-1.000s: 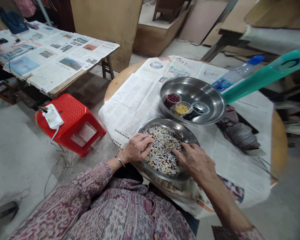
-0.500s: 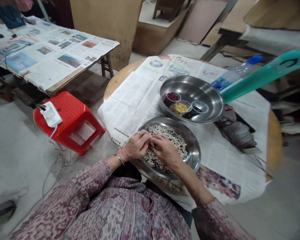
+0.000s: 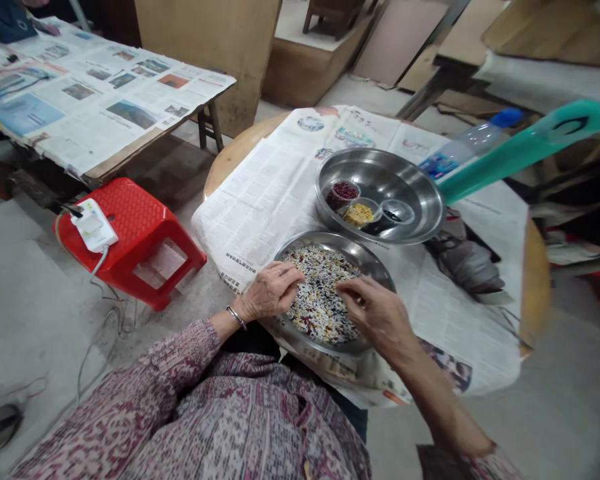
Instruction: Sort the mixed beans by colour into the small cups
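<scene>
Right hand bends over mixed grains and beans in the lower-centre bowl; left hand curls at its left rim. Whether either's fingertips meet, I cannot tell. Loose, light, hard pieces probably roll; pinch singly.

speckled grains (mostly white), red stool

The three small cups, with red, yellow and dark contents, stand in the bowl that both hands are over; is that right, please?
Not quite: the head view shows the three small cups in the farther steel bowl, not the nearer bowl that the left hand and right hand are over. Their contents are as you say.
</scene>
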`<state>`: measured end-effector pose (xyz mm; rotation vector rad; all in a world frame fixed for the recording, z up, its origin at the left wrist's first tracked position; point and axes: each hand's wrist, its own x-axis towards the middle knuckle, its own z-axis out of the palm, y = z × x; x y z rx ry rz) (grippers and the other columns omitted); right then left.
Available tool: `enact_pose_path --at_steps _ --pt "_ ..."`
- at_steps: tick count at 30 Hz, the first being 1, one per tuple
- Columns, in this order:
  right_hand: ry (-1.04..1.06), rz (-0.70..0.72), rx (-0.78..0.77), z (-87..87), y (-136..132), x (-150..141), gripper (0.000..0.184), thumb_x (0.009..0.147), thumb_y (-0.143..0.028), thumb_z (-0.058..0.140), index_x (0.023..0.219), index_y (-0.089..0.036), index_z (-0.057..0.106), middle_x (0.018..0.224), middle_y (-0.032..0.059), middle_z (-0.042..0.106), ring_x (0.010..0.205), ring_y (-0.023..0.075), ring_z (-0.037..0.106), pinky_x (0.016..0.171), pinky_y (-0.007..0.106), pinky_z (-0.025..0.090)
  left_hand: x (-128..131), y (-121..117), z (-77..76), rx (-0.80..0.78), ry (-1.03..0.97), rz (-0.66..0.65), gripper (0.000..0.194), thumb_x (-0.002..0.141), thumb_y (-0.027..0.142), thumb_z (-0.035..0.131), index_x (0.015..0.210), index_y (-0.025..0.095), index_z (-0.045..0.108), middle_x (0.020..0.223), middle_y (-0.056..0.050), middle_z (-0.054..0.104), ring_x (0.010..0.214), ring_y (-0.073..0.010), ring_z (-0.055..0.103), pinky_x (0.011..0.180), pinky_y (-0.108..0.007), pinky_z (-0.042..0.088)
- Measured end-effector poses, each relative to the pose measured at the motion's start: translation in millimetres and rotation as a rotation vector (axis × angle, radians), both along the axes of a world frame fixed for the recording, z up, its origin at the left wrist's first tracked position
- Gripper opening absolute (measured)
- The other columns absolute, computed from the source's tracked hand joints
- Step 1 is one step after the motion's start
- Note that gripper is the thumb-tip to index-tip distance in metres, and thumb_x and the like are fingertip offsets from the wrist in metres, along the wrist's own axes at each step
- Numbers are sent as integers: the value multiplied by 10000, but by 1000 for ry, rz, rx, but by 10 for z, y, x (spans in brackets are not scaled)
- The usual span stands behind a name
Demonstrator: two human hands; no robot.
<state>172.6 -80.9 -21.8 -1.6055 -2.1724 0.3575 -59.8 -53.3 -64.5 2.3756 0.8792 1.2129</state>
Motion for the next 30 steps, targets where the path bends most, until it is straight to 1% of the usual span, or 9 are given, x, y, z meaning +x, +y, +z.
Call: enact_pose_path --at_steps 3,5,11,15,17,20,24,27,30 --pt "-81 163 51 -61 37 -139 274 884 -362 580 1104 -249 699 1186 90 669 1133 251 578 1004 452 478 -9 3 11 23 -1 -5 137 890 97 451 961 173 541 885 -48 638 879 -173 615 884 -361 510" --pt "-111 241 21 -120 72 -141 288 867 -326 594 1129 -265 695 1254 84 642 1188 254 550 1038 477 460 -12 6 13 46 -9 -3 139 879 87 456 954 169 540 877 -47 634 868 -171 610 874 -354 510" --pt "66 5 -142 -216 106 117 209 816 -235 500 820 -216 709 923 67 716 848 196 664 819 363 534 -10 5 -3 56 -6 6 138 882 84 456 952 165 542 878 -44 636 863 -163 601 877 -339 503" --pt "134 -35 -200 -188 176 84 243 847 -313 499 846 -186 707 688 20 697 573 151 624 603 289 518 -8 2 5 31 8 1 135 886 95 449 949 167 545 864 -44 631 851 -162 596 882 -343 498" --pt "162 -16 -217 -161 277 -42 265 860 -323 499 901 -181 720 666 10 694 543 143 611 577 276 511 -8 1 16 27 7 3 136 886 99 450 954 168 545 872 -46 632 855 -165 595 881 -347 499" --pt "181 47 -194 -117 487 -287 250 835 -249 520 945 -201 740 837 35 745 733 170 664 748 318 543 -8 1 32 38 11 15 145 888 102 444 964 169 548 887 -52 631 873 -173 597 877 -347 504" --pt "88 229 -105 -82 693 -443 233 824 -210 560 960 -214 748 1116 81 726 1081 246 606 1000 427 472 -6 -2 37 48 9 20 147 896 101 444 967 169 553 904 -59 635 917 -179 600 899 -349 502" --pt "-88 251 -49 -74 671 -267 243 853 -253 551 1006 -194 731 1134 118 696 1067 263 601 968 432 482 -3 -6 30 36 15 16 142 904 104 445 966 170 554 887 -50 635 892 -171 599 890 -346 503" --pt "-144 130 -102 -69 493 68 251 894 -277 490 960 -215 724 991 91 692 865 210 641 807 357 516 -1 -10 22 29 8 10 140 903 105 446 968 168 554 883 -47 638 872 -165 600 884 -348 507"
